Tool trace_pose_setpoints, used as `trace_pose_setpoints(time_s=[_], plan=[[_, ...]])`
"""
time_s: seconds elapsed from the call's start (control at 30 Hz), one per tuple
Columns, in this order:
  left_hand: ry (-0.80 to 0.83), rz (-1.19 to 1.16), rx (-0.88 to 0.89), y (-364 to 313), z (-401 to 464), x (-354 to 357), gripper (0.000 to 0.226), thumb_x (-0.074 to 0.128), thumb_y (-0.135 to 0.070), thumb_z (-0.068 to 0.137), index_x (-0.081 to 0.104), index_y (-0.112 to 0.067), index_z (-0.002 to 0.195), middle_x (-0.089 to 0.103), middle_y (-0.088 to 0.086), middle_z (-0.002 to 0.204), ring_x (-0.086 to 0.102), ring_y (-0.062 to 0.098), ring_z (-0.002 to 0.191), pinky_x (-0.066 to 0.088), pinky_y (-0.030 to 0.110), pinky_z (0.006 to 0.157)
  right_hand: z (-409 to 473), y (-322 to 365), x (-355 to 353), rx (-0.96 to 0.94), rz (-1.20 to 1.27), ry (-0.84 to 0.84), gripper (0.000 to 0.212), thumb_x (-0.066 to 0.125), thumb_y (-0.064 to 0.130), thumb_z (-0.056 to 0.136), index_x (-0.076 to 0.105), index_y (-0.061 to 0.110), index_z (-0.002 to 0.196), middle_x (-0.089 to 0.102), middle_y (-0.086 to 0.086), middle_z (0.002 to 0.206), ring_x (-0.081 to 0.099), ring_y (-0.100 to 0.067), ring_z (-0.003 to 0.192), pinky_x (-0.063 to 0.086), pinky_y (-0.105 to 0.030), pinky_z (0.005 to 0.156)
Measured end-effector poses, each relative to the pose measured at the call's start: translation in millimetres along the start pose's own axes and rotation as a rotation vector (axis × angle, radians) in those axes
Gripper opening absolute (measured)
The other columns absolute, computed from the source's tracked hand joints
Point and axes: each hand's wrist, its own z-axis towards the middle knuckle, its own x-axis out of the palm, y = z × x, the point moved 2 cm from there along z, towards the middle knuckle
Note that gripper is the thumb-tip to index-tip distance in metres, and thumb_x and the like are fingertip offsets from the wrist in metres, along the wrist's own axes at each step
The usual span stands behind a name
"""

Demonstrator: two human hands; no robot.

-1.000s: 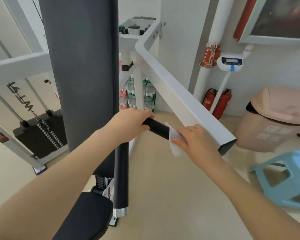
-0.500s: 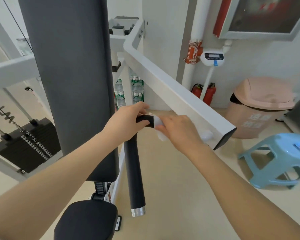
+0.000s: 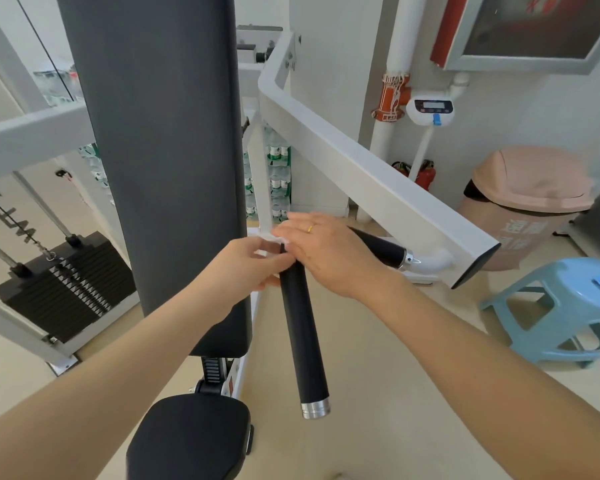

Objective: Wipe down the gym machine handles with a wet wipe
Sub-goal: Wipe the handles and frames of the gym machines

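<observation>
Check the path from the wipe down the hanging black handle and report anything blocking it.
Nothing visible blocks it. The wet wipe sits at the top of the vertical handle, between the left hand and right hand. Below them the handle is bare to its metal end cap.

The handles [image 3: 303, 341] are matte black with silver end caps. The machine arm [image 3: 378, 181] is white, the back pad [image 3: 160, 150] dark grey. A white wet wipe [image 3: 274, 239] shows between the hands. The bin [image 3: 523, 202] is pink, the stool [image 3: 561, 306] light blue, the floor [image 3: 395, 393] beige.
</observation>
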Motion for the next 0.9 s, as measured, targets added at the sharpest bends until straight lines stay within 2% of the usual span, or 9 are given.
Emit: trace_pose_setpoints(time_s=[0.1,0.17,0.27,0.4,0.47,0.6,0.7,0.83,0.9], plan=[[0.176,0.034,-0.048,8.1,-4.8,-2.3,0.021,0.068,-0.026,0.082,0.06,-0.025,0.101,0.072,-0.005,0.086,0.069,0.008,0.081,0.052,0.03,0.088,-4.7,-8.9,-10.7,-0.018,0.07,0.153,0.038,0.032,0.027,0.101,0.044,0.022,0.137,0.044,0.003,0.144,0.029,-0.015,0.137,0.009,-0.02,0.109],[0.251,0.011,-0.055,13.0,-8.3,-2.3,0.021,0.066,-0.023,0.083,0.06,-0.027,0.103,0.072,-0.007,0.088,0.068,0.008,0.084,0.051,0.031,0.091,-5.1,-23.2,-14.8,0.108,0.052,0.211,0.04,0.027,0.031,0.101,0.04,0.025,0.138,0.044,0.004,0.144,0.032,-0.016,0.134,0.015,-0.024,0.109],[0.227,-0.001,-0.039,16.2,-9.5,-0.8,0.018,0.065,-0.024,0.084,0.059,-0.031,0.1,0.072,-0.009,0.093,0.067,0.007,0.086,0.051,0.028,0.089,-5.2,-26.1,-16.6,0.275,0.045,0.155,0.041,0.026,0.034,0.1,0.043,0.023,0.135,0.052,-0.003,0.135,0.046,-0.025,0.123,0.036,-0.042,0.103],[0.209,0.027,-0.021,13.4,-8.5,-1.2,0.027,0.067,-0.023,0.083,0.056,-0.023,0.108,0.069,-0.007,0.092,0.066,0.011,0.086,0.05,0.029,0.087,-2.7,-5.3,-8.5,-0.044,-0.038,0.171,0.044,0.028,0.034,0.099,0.044,0.02,0.137,0.045,0.002,0.143,0.035,-0.016,0.135,0.015,-0.024,0.11],[0.222,0.074,0.02,7.9,-7.7,-3.4,0.039,0.068,-0.022,0.082,0.054,-0.023,0.119,0.068,-0.008,0.095,0.064,0.011,0.088,0.048,0.03,0.088,0.3,-10.2,-12.0,0.04,-0.004,0.197,0.043,0.028,0.034,0.101,0.036,0.024,0.141,0.037,0.006,0.148,0.029,-0.013,0.138,0.014,-0.022,0.11],[0.262,0.179,0.114,-3.2,-5.9,-3.5,0.073,0.066,-0.018,0.084,0.026,-0.044,0.139,0.049,-0.021,0.126,0.063,0.011,0.097,0.04,0.037,0.101,-27.4,-34.3,-9.9,0.424,0.081,0.121,0.042,0.026,0.033,0.101,0.035,0.023,0.141,0.051,-0.002,0.137,0.05,-0.019,0.121,0.039,-0.032,0.098],[0.286,0.182,0.131,-8.9,-2.1,-3.6,0.082,0.066,-0.01,0.083,0.02,-0.044,0.142,0.046,-0.017,0.135,0.065,0.008,0.096,0.035,0.037,0.104,-68.3,-43.7,-12.4,0.563,-0.123,0.034,0.038,0.028,0.03,0.1,0.043,0.017,0.132,0.06,-0.003,0.123,0.056,-0.017,0.106,0.042,-0.028,0.093],[0.298,0.174,0.138,-13.5,2.9,-7.1,0.082,0.068,-0.005,0.079,0.029,-0.043,0.14,0.052,-0.017,0.122,0.065,0.008,0.095,0.035,0.04,0.106,-55.7,-34.5,-7.2,0.509,-0.159,0.015,0.037,0.034,0.024,0.099,0.039,0.016,0.135,0.056,-0.004,0.129,0.052,-0.021,0.115,0.033,-0.032,0.106],[0.313,0.121,0.143,-12.2,3.3,-7.9,0.078,0.068,-0.004,0.079,0.034,-0.051,0.131,0.053,-0.019,0.119,0.065,0.008,0.093,0.044,0.036,0.096,-31.2,-17.9,1.0,0.39,-0.077,-0.007,0.042,0.038,0.015,0.098,0.035,0.017,0.14,0.048,-0.004,0.139,0.045,-0.023,0.124,0.033,-0.034,0.104]])
